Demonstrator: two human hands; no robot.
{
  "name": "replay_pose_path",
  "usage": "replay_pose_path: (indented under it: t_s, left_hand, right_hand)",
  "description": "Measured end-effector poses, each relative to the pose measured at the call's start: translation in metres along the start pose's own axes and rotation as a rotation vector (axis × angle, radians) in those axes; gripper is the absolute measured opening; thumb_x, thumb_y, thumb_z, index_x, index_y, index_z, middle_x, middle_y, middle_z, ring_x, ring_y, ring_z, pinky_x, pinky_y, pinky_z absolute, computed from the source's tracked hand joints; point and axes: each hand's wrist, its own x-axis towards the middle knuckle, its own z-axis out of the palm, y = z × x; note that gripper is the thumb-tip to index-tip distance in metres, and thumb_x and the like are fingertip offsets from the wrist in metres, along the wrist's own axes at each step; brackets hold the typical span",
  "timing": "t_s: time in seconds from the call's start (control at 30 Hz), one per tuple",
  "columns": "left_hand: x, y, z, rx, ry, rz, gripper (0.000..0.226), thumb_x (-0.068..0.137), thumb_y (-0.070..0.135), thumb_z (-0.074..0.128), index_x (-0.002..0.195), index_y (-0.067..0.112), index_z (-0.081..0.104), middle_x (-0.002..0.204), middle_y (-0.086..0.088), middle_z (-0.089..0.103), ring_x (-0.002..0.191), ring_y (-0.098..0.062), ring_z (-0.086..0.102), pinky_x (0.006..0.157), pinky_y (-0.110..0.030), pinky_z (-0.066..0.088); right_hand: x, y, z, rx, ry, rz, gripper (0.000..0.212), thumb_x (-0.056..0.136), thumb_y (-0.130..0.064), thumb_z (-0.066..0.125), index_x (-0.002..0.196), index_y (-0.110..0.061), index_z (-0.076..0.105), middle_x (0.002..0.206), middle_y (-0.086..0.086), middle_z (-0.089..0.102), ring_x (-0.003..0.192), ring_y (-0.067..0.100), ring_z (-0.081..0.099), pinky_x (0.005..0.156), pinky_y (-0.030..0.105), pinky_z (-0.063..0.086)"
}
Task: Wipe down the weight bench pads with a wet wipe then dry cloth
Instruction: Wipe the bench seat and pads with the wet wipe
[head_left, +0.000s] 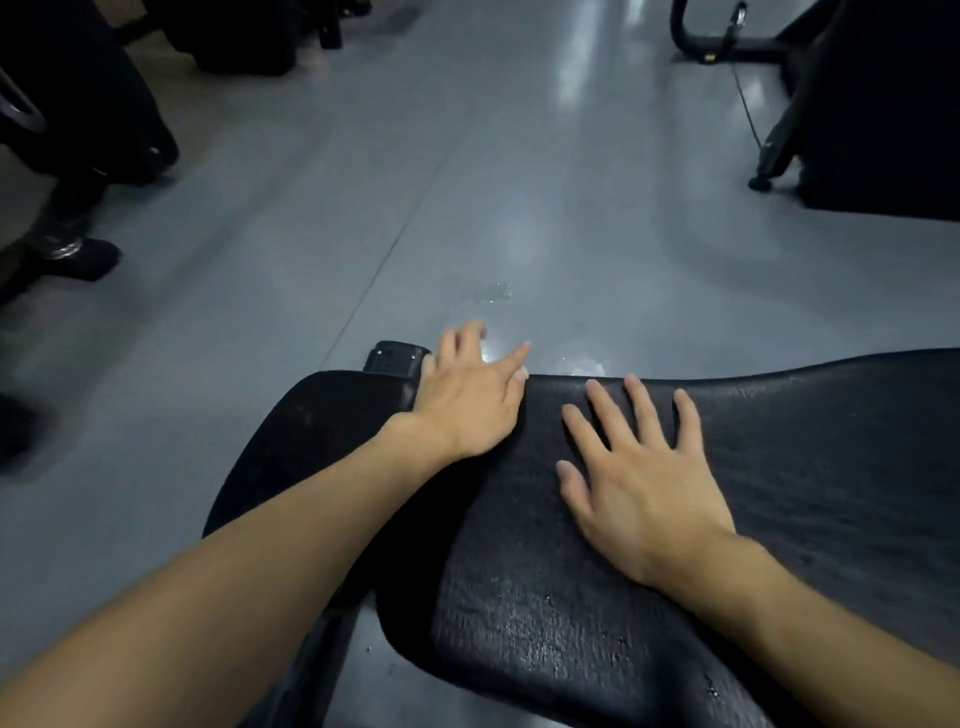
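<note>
Plainly, the weight bench pad (545, 613) lies directly under both hands, and no wet wipe or dry cloth is in view. The black, textured pad has its long axis running from the near lower centre away to the right edge of the view, widening as it goes.

The right hand (644, 475) rests palm-down on the middle of the pad. Its fingers (613, 410) are straight and spread, pointing up and away from the body, and hold nothing. The left hand (470, 402) sits at the pad's far left corner. Its fingers are extended and loosely apart, reaching past the edge over the grey floor (467, 182), just beside a black bracket (395, 358). It is a little blurred, but it grips nothing that shows.

To the left of the textured pad is a smoother black surface (311, 441). It may be a second pad, though I cannot tell. Small wet patches (496, 293) glisten on the floor just beyond the left hand.

Wiping looks not yet begun, since neither hand has a wipe. Most of the pad's length stretches to the right, so the right hand is nearer to it and better placed to sweep along the axis. The left hand, at the corner, is the freer one to fetch a wipe. Where that wipe lies cannot be told.
</note>
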Motion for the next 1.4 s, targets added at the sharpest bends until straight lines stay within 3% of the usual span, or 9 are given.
replay_pose_path:
  t_s: [0.1, 0.17, 0.23, 0.43, 0.53, 0.77, 1.07, 1.27, 1.4]
  left_hand:
    - [-0.008, 0.006, 0.002, -0.071, -0.053, 0.011, 0.058, 0.100, 0.048, 0.026, 0.155, 0.034, 0.013, 0.137, -0.005, 0.046, 0.124, -0.030, 0.041, 0.105, -0.045, 0.032]
    - [-0.006, 0.007, 0.001, -0.134, -0.085, -0.012, 0.057, 0.098, 0.050, 0.026, 0.146, 0.019, 0.030, 0.133, -0.004, 0.052, 0.124, -0.029, 0.045, 0.107, -0.045, 0.034]
    - [-0.002, 0.007, -0.002, -0.126, -0.137, -0.045, 0.054, 0.095, 0.054, 0.018, 0.128, 0.020, 0.045, 0.128, -0.004, 0.053, 0.122, -0.030, 0.047, 0.105, -0.045, 0.035]
    - [0.008, 0.017, -0.025, -0.155, -0.386, -0.142, 0.050, 0.101, 0.049, 0.015, 0.136, 0.027, 0.044, 0.140, -0.003, 0.045, 0.126, -0.035, 0.038, 0.106, -0.049, 0.031]
    - [0.009, 0.032, -0.023, -0.058, -0.346, -0.147, 0.053, 0.100, 0.050, 0.015, 0.139, 0.026, 0.042, 0.141, -0.002, 0.045, 0.127, -0.031, 0.037, 0.109, -0.047, 0.026]
    - [0.018, 0.117, -0.019, 0.005, -0.270, 0.161, 0.062, 0.094, 0.050, 0.008, 0.126, 0.023, 0.052, 0.126, 0.000, 0.060, 0.115, -0.026, 0.049, 0.103, -0.041, 0.032]
    - [0.027, 0.097, -0.020, 0.049, -0.367, -0.203, 0.060, 0.099, 0.051, 0.009, 0.119, 0.018, 0.056, 0.129, -0.007, 0.056, 0.123, -0.031, 0.044, 0.108, -0.044, 0.026]
    - [0.047, 0.191, -0.032, -0.063, -0.419, 0.069, 0.056, 0.103, 0.045, 0.015, 0.119, 0.015, 0.060, 0.124, -0.013, 0.063, 0.117, -0.033, 0.054, 0.103, -0.041, 0.034]
    - [0.040, 0.174, -0.035, -0.115, -0.421, 0.084, 0.039, 0.101, 0.052, 0.016, 0.097, 0.021, 0.039, 0.100, -0.007, 0.059, 0.102, -0.033, 0.057, 0.092, -0.046, 0.042]
  right_hand:
    - [0.004, -0.001, -0.008, 0.020, -0.050, 0.000, 0.062, 0.094, -0.050, 0.030, 0.141, -0.017, 0.052, 0.153, 0.012, 0.042, 0.145, 0.041, 0.028, 0.111, 0.071, 0.015]
    - [0.007, 0.001, -0.009, 0.011, -0.090, -0.007, 0.062, 0.094, -0.050, 0.033, 0.141, -0.016, 0.051, 0.153, 0.014, 0.041, 0.146, 0.041, 0.026, 0.111, 0.072, 0.013]
    - [0.011, 0.000, -0.012, 0.002, -0.167, -0.018, 0.062, 0.094, -0.051, 0.033, 0.143, -0.016, 0.049, 0.155, 0.014, 0.038, 0.147, 0.040, 0.023, 0.112, 0.071, 0.012]
    - [-0.011, 0.058, -0.035, -0.046, -0.200, 0.126, 0.060, 0.095, -0.050, 0.025, 0.150, -0.030, 0.038, 0.163, 0.007, 0.021, 0.150, 0.034, 0.016, 0.115, 0.064, 0.009]
    - [-0.044, 0.095, -0.036, -0.101, -0.178, 0.275, 0.060, 0.096, -0.051, 0.026, 0.152, -0.031, 0.035, 0.162, 0.007, 0.024, 0.149, 0.037, 0.019, 0.111, 0.072, 0.009]
    - [-0.044, 0.104, -0.026, -0.051, -0.155, 0.180, 0.061, 0.096, -0.050, 0.029, 0.153, -0.026, 0.030, 0.163, 0.009, 0.022, 0.149, 0.037, 0.017, 0.110, 0.073, 0.008]
    - [-0.066, 0.169, -0.037, -0.077, -0.182, 0.166, 0.062, 0.096, -0.054, 0.027, 0.152, -0.028, 0.031, 0.162, 0.015, 0.018, 0.149, 0.041, 0.014, 0.108, 0.076, 0.008]
    - [-0.064, 0.171, -0.032, -0.018, -0.148, 0.141, 0.062, 0.095, -0.054, 0.028, 0.151, -0.027, 0.036, 0.161, 0.015, 0.022, 0.149, 0.040, 0.018, 0.108, 0.077, 0.009]
    - [-0.076, 0.201, -0.045, -0.032, -0.153, 0.140, 0.059, 0.095, -0.046, 0.028, 0.149, -0.027, 0.042, 0.161, 0.010, 0.024, 0.149, 0.032, 0.020, 0.112, 0.068, 0.015]
